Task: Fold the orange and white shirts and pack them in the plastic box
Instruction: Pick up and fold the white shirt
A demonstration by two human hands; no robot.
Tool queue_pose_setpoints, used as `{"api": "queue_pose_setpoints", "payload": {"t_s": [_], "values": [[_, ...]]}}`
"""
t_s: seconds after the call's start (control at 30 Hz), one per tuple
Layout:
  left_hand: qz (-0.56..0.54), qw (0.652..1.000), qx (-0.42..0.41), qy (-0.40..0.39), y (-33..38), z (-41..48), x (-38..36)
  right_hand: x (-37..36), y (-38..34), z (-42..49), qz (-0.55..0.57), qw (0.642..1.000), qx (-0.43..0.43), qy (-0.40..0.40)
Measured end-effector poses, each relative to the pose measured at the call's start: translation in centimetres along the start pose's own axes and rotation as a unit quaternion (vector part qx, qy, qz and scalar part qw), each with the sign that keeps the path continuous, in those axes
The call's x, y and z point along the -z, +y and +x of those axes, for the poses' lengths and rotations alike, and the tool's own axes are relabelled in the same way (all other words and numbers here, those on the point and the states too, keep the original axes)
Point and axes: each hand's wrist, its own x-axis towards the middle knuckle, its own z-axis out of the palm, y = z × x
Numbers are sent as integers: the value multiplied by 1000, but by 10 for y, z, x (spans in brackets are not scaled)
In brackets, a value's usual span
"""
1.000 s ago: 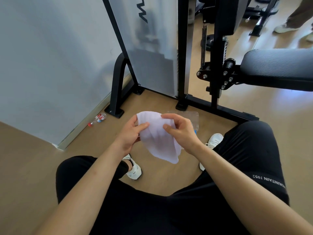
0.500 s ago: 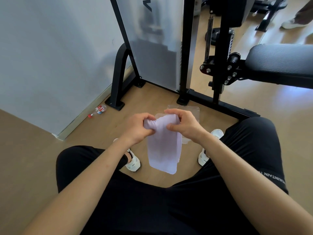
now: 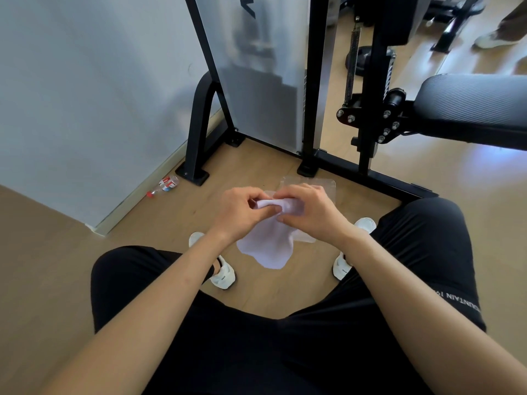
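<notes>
Pinching the bunched top edge of a white cloth shirt (image 3: pixel 268 246), left hand (image 3: pixel 238 212) and right hand (image 3: pixel 310 212) both have fingers curled on it. It hangs limp below them: light, floppy, best held by corners. Clear plastic box (image 3: pixel 328 185) lies just beyond on the wooden floor (image 3: pixel 256 166).

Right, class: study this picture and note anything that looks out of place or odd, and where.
A small plastic bottle lies on its side on the floor beside the skirting, left of the machine's black foot; it looks like litter. The white shirt, held by the left hand and right hand, hangs bunched.
</notes>
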Motion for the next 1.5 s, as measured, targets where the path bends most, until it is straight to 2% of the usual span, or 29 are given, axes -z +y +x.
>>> {"api": "queue_pose_setpoints", "payload": {"t_s": [0.13, 0.37, 0.57, 0.73, 0.97, 1.27, 1.37, 1.5], "values": [[-137, 990, 24, -2, 9, -1, -5, 15, -5, -4, 87, 996, -15, 15], [-264, 950, 93, -140, -19, -15, -33, 33, -7, -7, 121, 992, -22, 22], [-192, 967, 112, -129, -54, -19, -73, 65, -8, -6, 156, 985, -12, 70], [-158, 978, 119, -68, -72, -11, -66, 85, 7, -4, 270, 948, -34, 167], [-132, 984, 101, -68, -79, -9, -46, 82, 46, 0, 223, 929, -148, 255], [-181, 970, 140, -80, -83, -3, 10, 67, 87, 5, 127, 924, -292, 211], [-222, 961, 159, -36, -87, -8, 13, 59, 86, 4, 95, 927, -306, 195], [-291, 924, 245, 37, -94, -9, 4, 48, 84, 1, 89, 944, -286, 142]]}}
